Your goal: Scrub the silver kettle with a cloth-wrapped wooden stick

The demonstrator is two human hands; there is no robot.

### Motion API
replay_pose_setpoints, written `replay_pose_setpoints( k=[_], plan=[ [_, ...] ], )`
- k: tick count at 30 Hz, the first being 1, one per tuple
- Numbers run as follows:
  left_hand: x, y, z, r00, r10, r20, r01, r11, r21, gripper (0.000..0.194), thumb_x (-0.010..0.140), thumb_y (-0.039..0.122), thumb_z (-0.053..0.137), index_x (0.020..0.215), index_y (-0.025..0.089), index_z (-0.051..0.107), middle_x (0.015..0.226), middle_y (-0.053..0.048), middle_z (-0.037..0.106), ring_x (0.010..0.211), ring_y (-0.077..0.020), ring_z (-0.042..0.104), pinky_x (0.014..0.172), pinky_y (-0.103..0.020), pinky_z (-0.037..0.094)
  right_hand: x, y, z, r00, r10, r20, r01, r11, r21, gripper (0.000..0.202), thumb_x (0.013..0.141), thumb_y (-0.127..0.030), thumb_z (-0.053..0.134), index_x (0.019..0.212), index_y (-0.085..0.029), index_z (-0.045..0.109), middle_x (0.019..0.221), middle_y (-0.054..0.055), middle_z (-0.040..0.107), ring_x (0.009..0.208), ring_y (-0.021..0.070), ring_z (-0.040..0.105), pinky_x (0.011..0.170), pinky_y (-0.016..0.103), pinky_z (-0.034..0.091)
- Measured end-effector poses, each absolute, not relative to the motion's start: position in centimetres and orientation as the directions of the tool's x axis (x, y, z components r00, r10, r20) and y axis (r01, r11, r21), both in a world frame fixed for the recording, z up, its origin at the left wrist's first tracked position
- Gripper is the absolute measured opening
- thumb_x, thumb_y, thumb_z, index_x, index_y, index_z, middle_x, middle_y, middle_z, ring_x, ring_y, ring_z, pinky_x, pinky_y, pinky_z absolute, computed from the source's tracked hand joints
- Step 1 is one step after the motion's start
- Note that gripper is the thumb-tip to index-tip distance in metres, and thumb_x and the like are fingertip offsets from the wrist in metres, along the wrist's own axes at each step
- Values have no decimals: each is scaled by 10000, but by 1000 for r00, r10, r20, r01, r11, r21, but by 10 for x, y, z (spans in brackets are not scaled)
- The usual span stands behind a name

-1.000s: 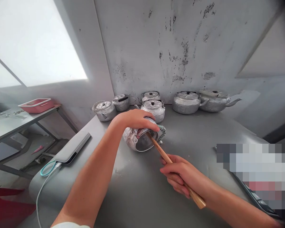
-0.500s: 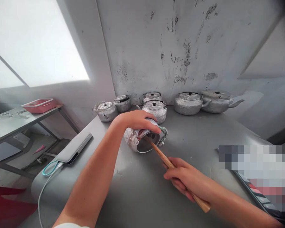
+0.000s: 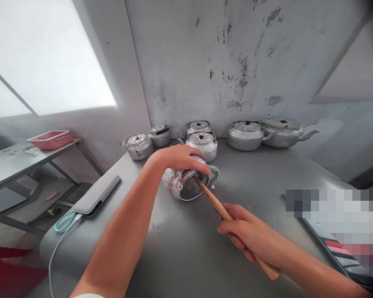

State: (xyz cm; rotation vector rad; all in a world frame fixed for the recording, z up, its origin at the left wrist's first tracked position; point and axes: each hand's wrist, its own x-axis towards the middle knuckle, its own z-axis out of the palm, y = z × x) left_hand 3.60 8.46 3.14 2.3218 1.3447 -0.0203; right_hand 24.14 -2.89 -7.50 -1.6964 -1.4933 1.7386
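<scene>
A silvery kettle [image 3: 173, 186] lies tipped on its side on the grey table [image 3: 186, 248], its round mouth facing me. My left hand [image 3: 183, 158] is wrapped over the top of it, thumb near the rim. A green-and-white wrapped handle [image 3: 214, 175] sticks out at the kettle's right. In my right hand [image 3: 244, 231] is a wooden stick [image 3: 217, 203], the fingers closed round it. Its far end reaches into the kettle's mouth near the upper rim; whatever is at that tip is hidden inside.
Several lidded metal kettles [image 3: 246, 138] stand along the wall. At the table's left edge lies a grey power bank [image 3: 97, 194] with a cable. A pink basket [image 3: 50, 141] sits on a side table. To the right is a dark-edged tray [image 3: 325, 244], partly pixelated.
My right hand has drawn slightly right and toward me, and the stick's inner end has shifted up toward the rim. The left hand and kettle stay about the same.
</scene>
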Motion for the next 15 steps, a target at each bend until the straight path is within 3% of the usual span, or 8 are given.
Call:
replay_pose_setpoints(
  k=[6,15],
  plan=[
    [36,84,32,533,813,-235,819,-426,383,704,733,744,592,1307,338,620,1118,33,727,1012,-243,644,793,-268,448,242,-29,-71,-265,788,-556,456,-406,-792,93,788,-239,537,801,-231,446,516,-95,407,400,65,362,384,185,345],
    [35,84,32,528,817,-230,825,-429,368,705,738,741,588,1315,337,615,1175,13,707,1111,-264,609,833,-274,442,241,-30,-73,-307,764,-568,442,-414,-796,88,801,-241,528,873,-230,480,518,-101,397,408,62,341,375,173,338]
  ],
)
